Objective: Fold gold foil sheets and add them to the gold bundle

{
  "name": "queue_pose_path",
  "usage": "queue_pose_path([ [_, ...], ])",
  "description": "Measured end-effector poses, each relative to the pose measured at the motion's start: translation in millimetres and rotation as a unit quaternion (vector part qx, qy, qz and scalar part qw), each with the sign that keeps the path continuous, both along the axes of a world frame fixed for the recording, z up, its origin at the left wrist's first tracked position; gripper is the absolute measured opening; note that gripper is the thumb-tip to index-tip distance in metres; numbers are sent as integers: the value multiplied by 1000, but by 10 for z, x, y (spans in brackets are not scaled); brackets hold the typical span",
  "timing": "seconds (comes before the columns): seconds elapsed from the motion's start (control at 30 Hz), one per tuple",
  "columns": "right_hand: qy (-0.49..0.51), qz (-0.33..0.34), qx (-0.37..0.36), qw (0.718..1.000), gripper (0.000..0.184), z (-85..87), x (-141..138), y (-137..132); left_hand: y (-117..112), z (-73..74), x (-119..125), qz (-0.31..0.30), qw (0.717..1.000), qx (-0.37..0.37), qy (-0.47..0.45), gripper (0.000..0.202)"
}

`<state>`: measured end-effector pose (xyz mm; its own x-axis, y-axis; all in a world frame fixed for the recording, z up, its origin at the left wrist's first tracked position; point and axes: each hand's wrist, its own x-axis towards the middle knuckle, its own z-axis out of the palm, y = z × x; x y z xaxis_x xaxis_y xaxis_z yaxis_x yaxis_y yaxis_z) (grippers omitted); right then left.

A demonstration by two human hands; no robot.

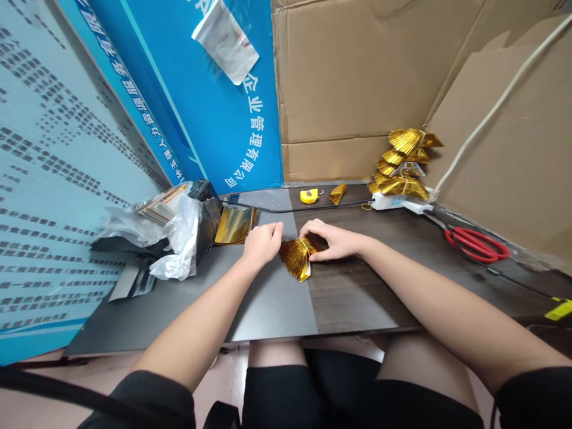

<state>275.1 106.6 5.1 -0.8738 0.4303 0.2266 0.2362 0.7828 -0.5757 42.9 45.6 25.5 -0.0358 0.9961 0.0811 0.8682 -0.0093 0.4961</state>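
A pleated gold foil paper fan [295, 257], tied around its narrow part with a pale band, stands over the seam between the grey and dark wood-grain tabletop. Its folds spread to the left and toward me. My right hand [333, 239] grips its right part between thumb and fingers. At the fan's left edge, my left hand [264, 241] is closed with thumb and fingers pressed together; its fingertips are partly hidden. Just beyond my left hand lies a stack of flat gold foil sheets [236, 223].
Tied gold fans [402, 164] are piled by a white power strip [386, 201] at back right. A yellow tape measure [309, 195] and small gold piece [338, 193] lie behind my hands. Red-handled scissors [476, 244] rest right; crumpled plastic wrapping [181, 238] lies left. A black cable crosses the back.
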Motion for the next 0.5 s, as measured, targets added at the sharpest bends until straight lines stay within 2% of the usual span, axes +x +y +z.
queue_pose_path([
  [0.1, 8, -44, 25, 999, 40, -14, -6, -7, 4, 9, -5, -24, 1000, 7, -9, 59],
  [0.2, 44, -84, 51, 994, 35, -59, -17, 10, -17, -9, 22, -112, 993, 25, -34, 49],
  [0.23, 61, -95, 59, 992, 35, -78, -23, 17, -29, -27, 40, -153, 987, 30, -42, 54],
  [0.33, 92, -111, 75, 987, 41, -128, -37, 24, -73, -103, 110, -243, 969, 25, -40, 94],
  [0.4, 70, -104, 56, 991, 44, -141, -36, 19, -93, -148, 150, -255, 967, 6, -19, 102],
  [0.5, 9, -90, 26, 996, 56, -133, -12, 12, -85, -184, 167, -233, 972, -8, 10, 91],
])
